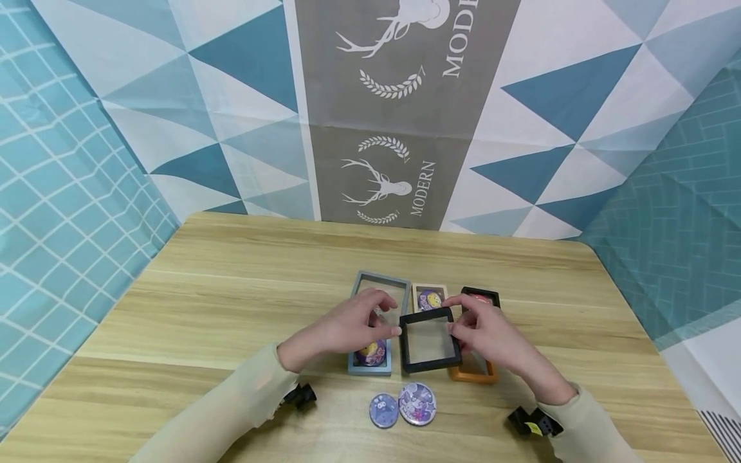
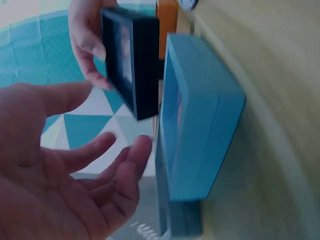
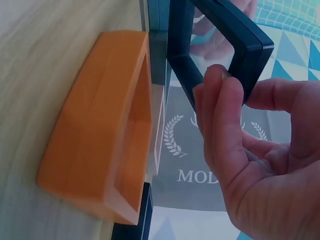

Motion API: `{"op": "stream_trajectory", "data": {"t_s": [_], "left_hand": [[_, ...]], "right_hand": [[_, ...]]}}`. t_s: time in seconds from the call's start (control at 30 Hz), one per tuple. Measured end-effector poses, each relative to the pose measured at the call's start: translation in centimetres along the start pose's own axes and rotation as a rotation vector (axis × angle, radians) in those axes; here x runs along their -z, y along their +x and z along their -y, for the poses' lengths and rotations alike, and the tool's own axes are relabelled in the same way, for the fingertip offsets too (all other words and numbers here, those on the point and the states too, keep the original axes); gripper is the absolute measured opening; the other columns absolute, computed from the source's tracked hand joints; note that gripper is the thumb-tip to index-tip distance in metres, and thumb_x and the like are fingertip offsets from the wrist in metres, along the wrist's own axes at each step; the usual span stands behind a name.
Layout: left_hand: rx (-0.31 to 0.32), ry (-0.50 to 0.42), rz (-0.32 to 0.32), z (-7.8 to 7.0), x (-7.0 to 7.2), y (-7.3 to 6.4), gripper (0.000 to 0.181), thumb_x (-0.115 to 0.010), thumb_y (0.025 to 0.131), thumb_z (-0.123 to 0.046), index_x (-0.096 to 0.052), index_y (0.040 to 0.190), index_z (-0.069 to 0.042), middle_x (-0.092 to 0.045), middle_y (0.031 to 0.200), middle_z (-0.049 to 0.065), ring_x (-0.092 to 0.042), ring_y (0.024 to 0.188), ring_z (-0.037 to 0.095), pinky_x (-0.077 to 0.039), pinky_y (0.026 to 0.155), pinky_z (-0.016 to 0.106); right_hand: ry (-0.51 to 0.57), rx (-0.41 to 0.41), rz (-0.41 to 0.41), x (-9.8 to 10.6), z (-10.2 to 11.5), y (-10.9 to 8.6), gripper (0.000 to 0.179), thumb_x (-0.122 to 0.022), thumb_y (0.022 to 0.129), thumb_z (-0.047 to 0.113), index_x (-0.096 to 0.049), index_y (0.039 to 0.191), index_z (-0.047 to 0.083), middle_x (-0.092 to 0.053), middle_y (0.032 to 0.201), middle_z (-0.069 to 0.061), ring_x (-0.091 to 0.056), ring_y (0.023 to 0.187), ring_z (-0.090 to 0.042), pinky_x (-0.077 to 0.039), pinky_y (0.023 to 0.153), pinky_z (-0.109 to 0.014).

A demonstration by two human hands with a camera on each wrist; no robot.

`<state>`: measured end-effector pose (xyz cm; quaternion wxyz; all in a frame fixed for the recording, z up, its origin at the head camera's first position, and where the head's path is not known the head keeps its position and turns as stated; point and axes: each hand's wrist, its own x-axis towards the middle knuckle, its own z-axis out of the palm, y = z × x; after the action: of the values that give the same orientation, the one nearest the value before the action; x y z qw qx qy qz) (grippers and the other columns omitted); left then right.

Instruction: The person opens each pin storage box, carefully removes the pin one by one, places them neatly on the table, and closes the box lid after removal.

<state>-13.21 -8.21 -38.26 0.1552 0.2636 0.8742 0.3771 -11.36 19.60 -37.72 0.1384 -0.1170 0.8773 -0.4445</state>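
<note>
- Head view, edges and room: wood-grain tabletop (image 1: 173,334) extends outward of both hands and well past the fingertips to a straight far edge; narrow gap between left hand (image 1: 356,321) and right hand (image 1: 483,328), taken up by a black square frame (image 1: 429,368).
- Head view, black square frame: raised and slightly tilted between the hands, see-through window; right hand pinches its right side. Left hand has loosely bent fingers, thumb tip just beside the frame's left side; contact cannot be told here.
- Head view, by left hand: large grey-blue frame (image 1: 384,278) beyond; small light-blue frame (image 1: 369,371) below, with purple-and-yellow badge (image 1: 371,354).
- Head view, beyond and between hands: beige frame (image 1: 429,286) with similar badge (image 1: 429,300).
- Head view, by right hand: second black frame (image 1: 482,290) beyond; orange frame (image 1: 475,377) below.
- Head view, between the wrists: small blue round badge (image 1: 383,410) beside larger purple round badge (image 1: 417,404).
- Head view, room beyond hands: triangle-patterned cloth (image 1: 243,77), grey panel (image 1: 393,116) with deer heads and "MODERN".
- Left wrist view: left hand spread, thumb well off the fingers, apart from the black square frame; thick light-blue frame side beside its fingertips.
- Right wrist view: thumb and fingers grip one side of the black square frame; deep orange frame near, well apart from the fingers.
</note>
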Motion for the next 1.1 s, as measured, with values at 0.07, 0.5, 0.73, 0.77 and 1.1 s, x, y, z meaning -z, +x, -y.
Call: {"op": "stream_trajectory", "data": {"t_s": [0.07,0.5,0.73,0.77,1.1], "left_hand": [[-0.009,0.099,0.014,0.0,0.2,0.0,0.041,-0.070,0.094,-0.037,-0.061,0.123,-0.010,-0.058,0.118,0.006,-0.059,0.087,0.011,-0.050,0.079,0.034],[0.032,0.491,0.126,-0.2,0.7,-0.6,0.042,-0.080,0.077,-0.055,-0.061,0.097,-0.023,-0.056,0.123,-0.002,-0.050,0.080,0.012,-0.044,0.059,0.028],[0.024,0.655,0.216,-0.8,0.6,-1.3,0.056,-0.084,0.068,-0.060,-0.062,0.102,-0.021,-0.053,0.131,0.005,-0.054,0.095,0.017,-0.050,0.068,0.030],[0.026,0.674,0.225,-0.9,0.6,-1.4,0.059,-0.084,0.067,-0.061,-0.061,0.104,-0.021,-0.052,0.135,0.006,-0.054,0.096,0.018,-0.050,0.069,0.031],[0.051,0.762,0.262,-1.2,0.0,-1.6,0.084,-0.090,0.063,-0.050,-0.058,0.133,-0.016,-0.048,0.141,0.008,-0.054,0.114,0.024,-0.053,0.086,0.042]], "right_hand": [[-0.032,-0.004,-0.002,0.1,0.0,0.0,0.035,-0.063,0.093,0.006,-0.058,0.128,0.007,-0.065,0.079,-0.006,-0.063,0.065,-0.022,-0.057,0.057,-0.039],[-0.177,-0.066,-0.025,-0.5,0.2,-0.1,0.039,-0.066,0.095,0.015,-0.057,0.132,0.011,-0.063,0.076,-0.001,-0.060,0.059,-0.019,-0.047,0.047,-0.033],[-0.257,-0.002,-0.021,-1.2,-0.2,0.0,0.043,-0.067,0.096,0.018,-0.056,0.136,0.009,-0.064,0.076,0.004,-0.060,0.060,-0.011,-0.050,0.051,-0.030],[-0.269,0.004,-0.022,-1.3,-0.2,0.1,0.043,-0.068,0.095,0.018,-0.057,0.136,0.008,-0.064,0.077,0.005,-0.060,0.061,-0.011,-0.050,0.052,-0.030],[-0.358,0.019,-0.075,-1.5,-0.4,0.4,0.043,-0.069,0.094,0.018,-0.058,0.134,0.007,-0.062,0.074,0.006,-0.056,0.057,-0.009,-0.048,0.050,-0.029]]}}
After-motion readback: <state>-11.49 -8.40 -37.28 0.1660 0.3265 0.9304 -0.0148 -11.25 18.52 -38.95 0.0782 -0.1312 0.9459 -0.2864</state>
